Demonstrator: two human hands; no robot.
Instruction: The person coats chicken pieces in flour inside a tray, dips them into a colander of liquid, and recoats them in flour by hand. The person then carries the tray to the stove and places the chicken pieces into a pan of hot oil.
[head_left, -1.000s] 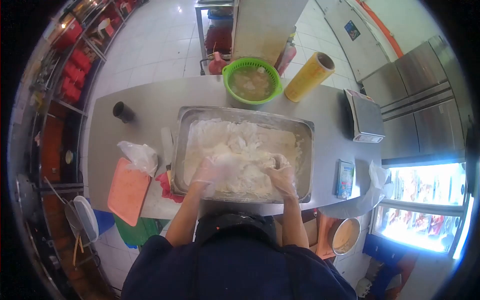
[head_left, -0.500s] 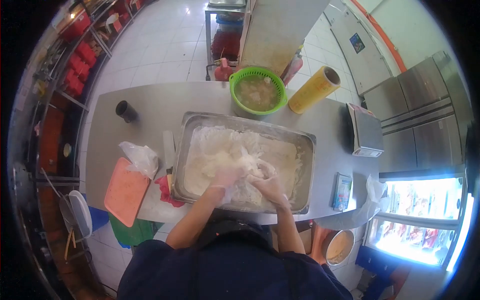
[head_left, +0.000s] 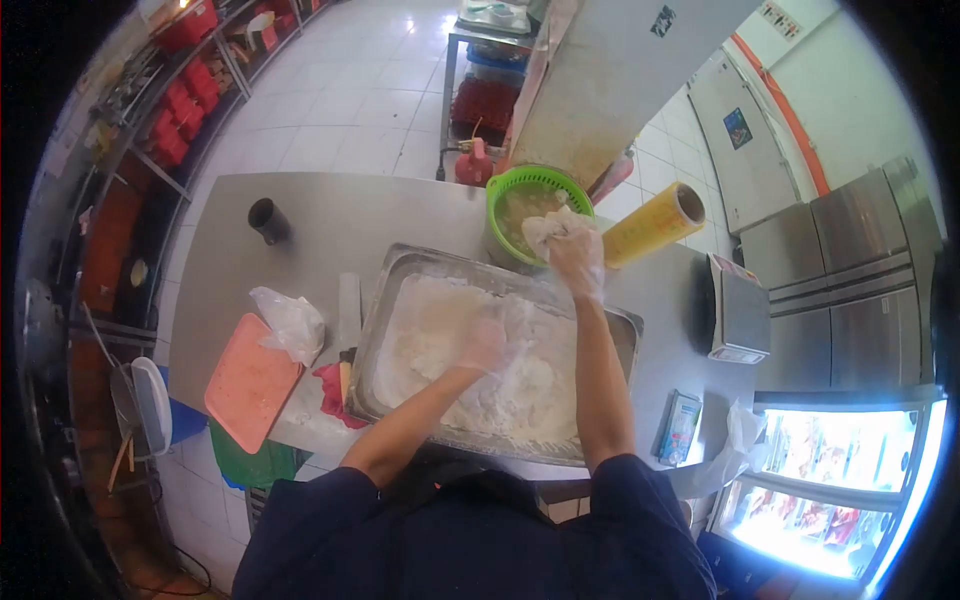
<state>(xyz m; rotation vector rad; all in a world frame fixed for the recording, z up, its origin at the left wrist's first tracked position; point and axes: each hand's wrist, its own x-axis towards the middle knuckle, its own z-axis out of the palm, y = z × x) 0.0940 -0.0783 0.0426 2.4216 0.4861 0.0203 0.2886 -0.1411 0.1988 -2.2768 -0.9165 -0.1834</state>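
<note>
Right hand (head_left: 578, 258): reached out beyond the steel tray (head_left: 450, 266) toward the far edge of the table (head_left: 320, 250), hung above the green basket (head_left: 500, 205), fingers curled closed around a floured lump (head_left: 545, 233)
Floured lump: bulged pale and uneven from the right hand's grasp, hid part of the basket's opening from above, could not tell whether touching the liquid
Left hand (head_left: 485, 345): hung low at the flour (head_left: 550, 375) around the middle of the steel tray, smeared by blur, could not tell how far open or whether holding anything
Steel tray: lay toward the near edge of the table, right of the middle, slightly askew
Flour: spread across most of the tray's floor, heaped in loose clumps between the two forearms
Green basket: stood at the far edge, just left of the yellow roll (head_left: 650, 230), with cloudy liquid (head_left: 518, 210) and pale pieces inside
Knife (head_left: 349, 305): lay just beside the tray's left side, blade toward the far edge
Red cloth (head_left: 335, 395): lay crumpled near the near edge, close to the tray's near left corner
Pink board (head_left: 250, 390): lay at the table's near left corner, partly covered by a clear plastic bag (head_left: 292, 325)
Black cup (head_left: 268, 222): stood toward the far left corner
Scale (head_left: 740, 305): sat at the right edge
</note>
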